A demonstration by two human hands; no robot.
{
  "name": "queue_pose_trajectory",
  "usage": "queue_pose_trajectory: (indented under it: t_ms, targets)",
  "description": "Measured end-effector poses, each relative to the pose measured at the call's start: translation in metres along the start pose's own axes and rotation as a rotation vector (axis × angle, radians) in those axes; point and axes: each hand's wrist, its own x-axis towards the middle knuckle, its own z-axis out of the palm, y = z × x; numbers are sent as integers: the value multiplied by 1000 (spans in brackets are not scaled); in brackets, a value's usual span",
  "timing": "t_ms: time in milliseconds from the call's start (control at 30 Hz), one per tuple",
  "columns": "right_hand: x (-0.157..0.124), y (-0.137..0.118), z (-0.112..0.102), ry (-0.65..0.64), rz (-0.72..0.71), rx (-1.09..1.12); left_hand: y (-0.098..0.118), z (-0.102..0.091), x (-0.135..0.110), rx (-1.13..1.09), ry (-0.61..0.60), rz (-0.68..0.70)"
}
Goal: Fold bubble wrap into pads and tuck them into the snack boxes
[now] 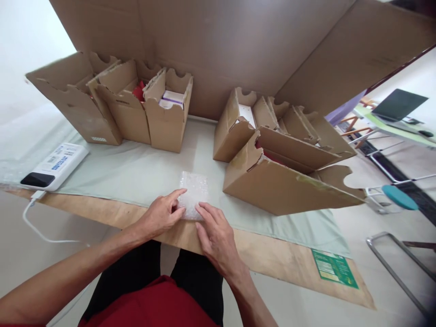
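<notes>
A small, clear bubble wrap sheet or pouch (pixel 194 193) lies flat at the front of the cloth-covered table, between my two hands. My left hand (pixel 165 212) rests at its left edge, with index finger and thumb stretched apart and touching the plastic. At the lower right corner of the bubble wrap is my right hand (pixel 215 230), its fingertips on the edge and its thumb spread away below. Whether anything lies inside the bubble wrap cannot be made out.
Cardboard bins stand at the back left (pixel 166 122) and on the right (pixel 272 186), some holding small boxes or red items. A white power bank (pixel 59 165) with a cable (pixel 29 222) sits at the left. Behind rises a large cardboard panel (pixel 211 50). A teal stool (pixel 399 197) is off right.
</notes>
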Motion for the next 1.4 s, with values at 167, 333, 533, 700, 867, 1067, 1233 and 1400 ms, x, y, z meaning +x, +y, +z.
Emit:
queue_pose_trajectory:
  t_ms: [167, 333, 533, 700, 867, 1067, 1233, 1400]
  targets:
    - [5, 11, 17, -126, 23, -226, -6, 3, -6, 435, 320, 340]
    - [7, 17, 18, -114, -55, -318, -2, -7, -16, 470, 228, 582]
    - [13, 16, 3, -78, -24, -126, -7, -7, -17, 268, 163, 530]
    - [17, 16, -9, 84, -3, -175, -5, -8, -8, 119, 115, 137]
    - [14, 10, -5, 48, -68, -247, -7, -2, 9, 179, 156, 80]
    - [26, 24, 8, -154, -30, -227, -8, -5, 4, 4, 266, 10]
    - [31, 17, -1, 7, 201, 122, -2, -11, -9, -525, 151, -219]
    - [16, -2, -16, -96, 380, 476, 18, -5, -10, -686, 58, -211]
